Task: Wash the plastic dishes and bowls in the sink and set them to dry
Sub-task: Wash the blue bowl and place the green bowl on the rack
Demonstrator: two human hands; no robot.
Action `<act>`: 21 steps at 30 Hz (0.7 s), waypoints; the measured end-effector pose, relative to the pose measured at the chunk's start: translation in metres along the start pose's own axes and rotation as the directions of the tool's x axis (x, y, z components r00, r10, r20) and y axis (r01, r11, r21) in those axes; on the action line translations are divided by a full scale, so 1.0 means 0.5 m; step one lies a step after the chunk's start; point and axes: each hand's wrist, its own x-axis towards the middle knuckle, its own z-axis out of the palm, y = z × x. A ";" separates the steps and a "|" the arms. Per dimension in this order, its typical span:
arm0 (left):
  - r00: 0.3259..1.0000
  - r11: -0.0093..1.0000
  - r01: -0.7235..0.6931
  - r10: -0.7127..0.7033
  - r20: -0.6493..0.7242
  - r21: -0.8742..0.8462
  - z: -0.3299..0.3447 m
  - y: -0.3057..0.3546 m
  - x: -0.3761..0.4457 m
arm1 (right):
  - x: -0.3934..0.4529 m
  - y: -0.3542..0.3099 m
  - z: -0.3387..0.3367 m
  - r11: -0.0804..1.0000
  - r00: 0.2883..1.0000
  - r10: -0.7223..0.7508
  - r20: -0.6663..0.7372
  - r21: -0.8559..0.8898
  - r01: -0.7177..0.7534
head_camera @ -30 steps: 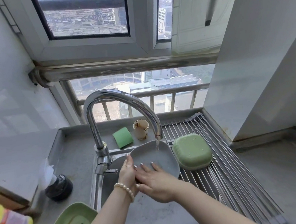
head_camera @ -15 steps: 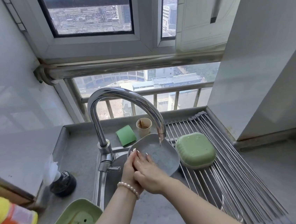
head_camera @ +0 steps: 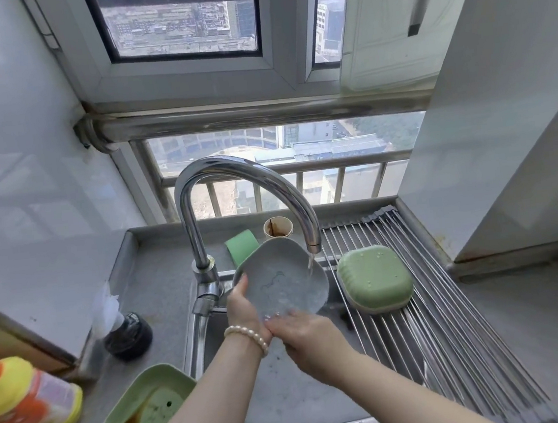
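Left hand (head_camera: 245, 309) is gripping the grey dish (head_camera: 280, 282) by its left edge, fingers curled up along the rim, pearl bracelet (head_camera: 247, 335) on that wrist. Right hand (head_camera: 306, 336) is right up against the dish's bottom edge, fingers laid fairly flat on the wet inside, though they're blurred so I can't tell exactly how they sit. The two hands are touching each other down at the lower rim.

The dish is tilted up, held over the sink (head_camera: 289, 392), with its top right part under the tap (head_camera: 245, 194). A thin stream of water (head_camera: 309, 265) is hitting it near the right edge.

Just to the right, a green bowl (head_camera: 376, 278) sits upside down on the metal drying rack (head_camera: 436, 315), with droplets on it, close to the grey dish but not touching.

Behind the dish there's a green sponge (head_camera: 240, 246) and a small stained cup (head_camera: 277, 228) on the back ledge. On the counter to the left: a dirty green dish (head_camera: 137, 419) with brown liquid pooled in it, a dark little pot (head_camera: 127, 335) with white plastic poking out, and a yellow and orange bottle (head_camera: 19, 404) lying at the far left edge.
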 end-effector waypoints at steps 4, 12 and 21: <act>0.998 0.999 -0.051 0.051 -0.032 -0.007 0.007 -0.004 -0.005 | -0.015 0.037 0.010 0.945 0.928 -0.220 -0.301 -0.300 0.127; 0.919 0.969 -0.246 0.246 -0.308 0.040 0.011 -0.015 -0.019 | 0.008 -0.057 0.061 0.919 0.909 0.249 -0.333 -0.215 -0.331; 0.940 0.947 -0.081 0.176 -0.291 0.312 -0.071 -0.003 0.060 | -0.036 0.069 0.024 0.963 0.983 -0.023 -0.184 -0.268 -0.028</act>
